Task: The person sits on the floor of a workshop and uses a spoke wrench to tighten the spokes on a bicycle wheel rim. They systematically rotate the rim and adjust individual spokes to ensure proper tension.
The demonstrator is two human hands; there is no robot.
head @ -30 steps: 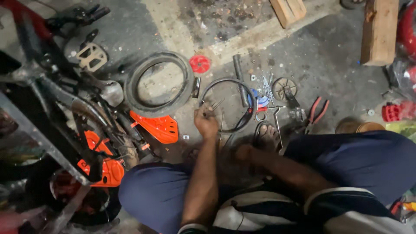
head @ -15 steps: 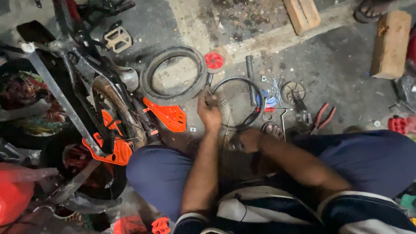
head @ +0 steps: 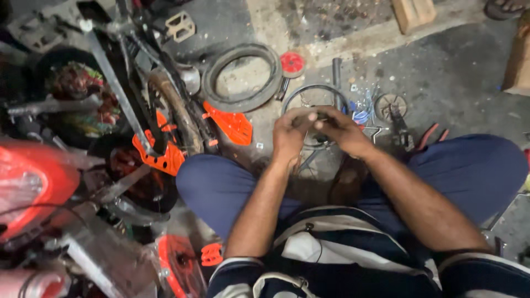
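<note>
I sit on the concrete floor with my knees apart. My left hand (head: 291, 134) and my right hand (head: 343, 129) meet in front of me, fingers curled around a small dark part that is mostly hidden. Both hands are over a small spoked wheel rim (head: 309, 99) lying flat on the floor. What the fingers pinch is too small to name.
A black tyre (head: 243, 77) lies beyond the rim, with a red disc (head: 292, 63) beside it. Orange plastic guards (head: 232, 126) and a dark bicycle frame (head: 127, 94) crowd the left. Red-handled pliers (head: 428, 135), a sprocket (head: 389, 106) and wood blocks (head: 414, 12) are to the right.
My right hand has come up from my lap to join the left over the rim. The view has shifted, so the bicycle parts fill more of the left side.
</note>
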